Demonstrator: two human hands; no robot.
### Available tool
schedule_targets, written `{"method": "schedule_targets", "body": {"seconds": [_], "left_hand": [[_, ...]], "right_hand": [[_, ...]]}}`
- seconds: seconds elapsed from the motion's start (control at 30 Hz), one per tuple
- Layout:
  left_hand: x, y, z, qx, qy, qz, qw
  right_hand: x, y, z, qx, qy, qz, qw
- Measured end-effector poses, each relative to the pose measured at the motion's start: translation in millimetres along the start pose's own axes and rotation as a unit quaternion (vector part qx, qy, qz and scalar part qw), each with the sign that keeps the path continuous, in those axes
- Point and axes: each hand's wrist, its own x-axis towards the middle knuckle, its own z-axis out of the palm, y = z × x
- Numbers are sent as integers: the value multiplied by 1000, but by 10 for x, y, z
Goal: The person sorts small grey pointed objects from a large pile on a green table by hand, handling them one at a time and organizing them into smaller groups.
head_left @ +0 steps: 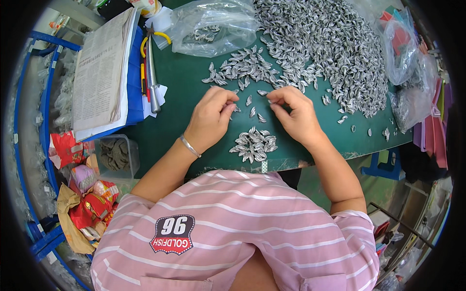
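Observation:
Over the green tabletop (179, 77), my left hand (211, 116) is bent with thumb and fingers drawn together. Opposite it, my right hand (293, 114) has its fingers curled toward the thumb. Whatever either pinch holds is too small to make out. Several loose silver leaf-shaped metal pieces (252, 112) lie between the hands, some right at the fingertips. Closer to my body is a small heap of these pieces (264, 142). Beyond my hands spreads a loose cluster (247, 65), joining a large pile (340, 53) at the far right.
A clear plastic bag (213, 29) holds some pieces at the back. Yellow-handled pliers (151, 36) and a metal tapered rod (153, 92) lie by a blue tray with papers (104, 68). More bags (412, 97) line the right edge. A clear bin (131, 150) stands left.

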Motion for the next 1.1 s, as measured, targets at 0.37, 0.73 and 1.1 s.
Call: {"method": "schedule_targets", "body": {"seconds": [0.37,0.73,1.1], "left_hand": [[-138,172,-21,-24,-115,46,992],[-22,66,92,19,-68,68,995],[91,18,163,114,28,83,990]], "right_hand": [[-197,-123,116,37,-162,-74,983],[-16,-20,189,-21,-53,-121,991],[281,-3,211,-86,-56,-196,975]]}}
